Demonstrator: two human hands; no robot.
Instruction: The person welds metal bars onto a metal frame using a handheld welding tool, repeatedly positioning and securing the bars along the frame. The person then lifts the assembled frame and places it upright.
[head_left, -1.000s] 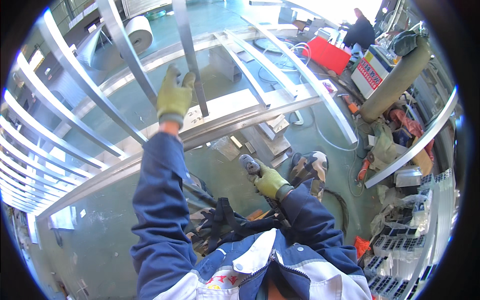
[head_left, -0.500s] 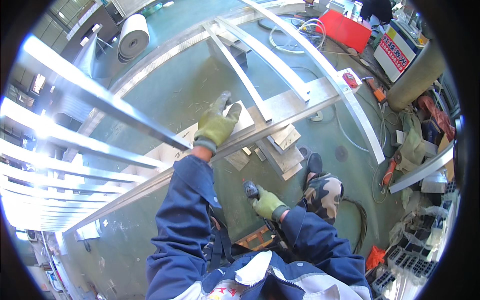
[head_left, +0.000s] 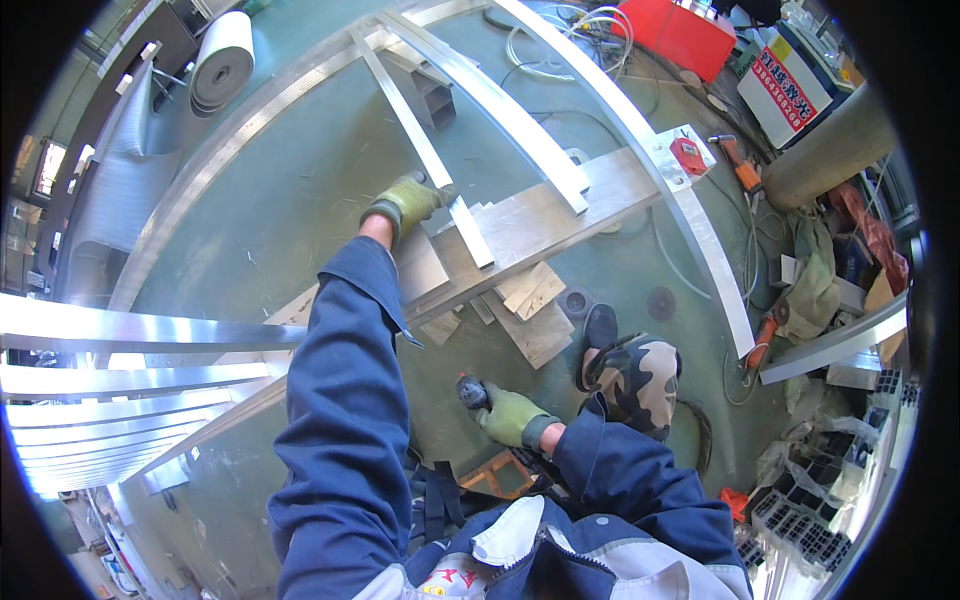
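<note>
My left hand [head_left: 408, 203], in a yellow-green glove, reaches out to a narrow straight silver metal bar [head_left: 405, 125]. Its fingers close over the bar near its lower end, which rests on a flat metal beam [head_left: 535, 225]. A pale block [head_left: 420, 268] lies on the beam below that hand. Closer to my body, my right hand [head_left: 512, 416], gloved alike, grips a dark hand-held power tool [head_left: 470, 391] by its body. The tool's rounded black head points up and left, apart from the beam; much of the rest is hidden by the glove.
Curved metal strips [head_left: 560, 165] arch across the beam to the right. Several bright bars [head_left: 140, 325] stand at left. Offcut blocks [head_left: 530, 315] lie below the beam, near my shoe [head_left: 600, 327]. An orange tool [head_left: 765, 340], cables and a pillar [head_left: 830, 150] are on the right.
My left hand has gone from above the pale block, fingers spread, to the narrow bar and closed on it. My right hand and the tool have shifted slightly left and down.
</note>
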